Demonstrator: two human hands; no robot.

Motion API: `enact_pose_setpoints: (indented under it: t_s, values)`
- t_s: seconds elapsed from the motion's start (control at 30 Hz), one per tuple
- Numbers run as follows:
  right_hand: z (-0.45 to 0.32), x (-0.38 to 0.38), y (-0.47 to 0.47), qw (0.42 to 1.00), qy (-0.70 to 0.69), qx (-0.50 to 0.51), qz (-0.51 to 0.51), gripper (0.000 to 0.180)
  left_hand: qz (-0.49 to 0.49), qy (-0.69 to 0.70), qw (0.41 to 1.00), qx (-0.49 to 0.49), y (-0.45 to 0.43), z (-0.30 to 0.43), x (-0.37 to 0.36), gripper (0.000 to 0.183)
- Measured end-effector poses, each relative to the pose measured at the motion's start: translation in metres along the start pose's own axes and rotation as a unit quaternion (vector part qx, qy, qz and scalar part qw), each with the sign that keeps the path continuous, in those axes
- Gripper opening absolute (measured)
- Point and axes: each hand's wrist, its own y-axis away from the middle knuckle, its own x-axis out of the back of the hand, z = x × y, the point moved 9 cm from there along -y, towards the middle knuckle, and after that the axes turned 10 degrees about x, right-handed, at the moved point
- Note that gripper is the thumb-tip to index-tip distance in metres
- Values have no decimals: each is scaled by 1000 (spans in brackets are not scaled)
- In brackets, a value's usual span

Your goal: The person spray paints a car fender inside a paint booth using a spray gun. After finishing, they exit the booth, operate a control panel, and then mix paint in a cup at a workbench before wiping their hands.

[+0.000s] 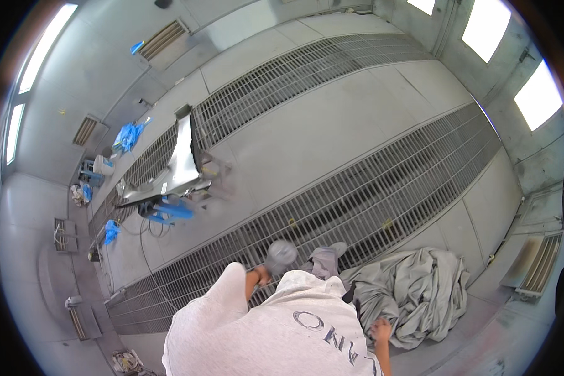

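Note:
My left hand [263,275], low in the view left of my shirt front, grips a translucent, round, cup-like container [282,256]. Motion blur hides its details. Over on the right, my right hand [380,330] hangs beside a crumpled grey fabric sheet [423,296] heaped on the floor. The fingers overlap the sheet's near edge; whether they hold any of it I cannot tell. Between the hands, a trouser leg and shoe [326,261] show on the floor grating [357,221].
A car fender [181,155] rests on a support with blue parts [169,211], ahead to the left. A hose [145,254] trails over the floor. Along the left wall are crumpled blue sheeting [129,136] and a white bucket [103,165]. A second floor grating [301,70] runs farther off.

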Motion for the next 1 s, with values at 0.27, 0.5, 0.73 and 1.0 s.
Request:
enact_pose_setpoints:
  t_s: [0.27, 0.5, 0.73, 1.0]
  values:
    - [-118, 20, -166, 969, 232, 88, -8, 33, 220, 532, 817, -9, 50, -28, 597, 65]
    - [-358, 137, -336, 784, 579, 158, -158, 36, 329, 587, 740, -3, 5, 48, 786, 24]
    - [-730, 359, -468, 910, 303, 213, 185, 30, 124, 257, 958, 15, -121, 192, 849, 33]
    - [-883, 501, -597, 915, 279, 155, 247, 31, 95, 138, 986, -20, -231, 280, 1174, 32]
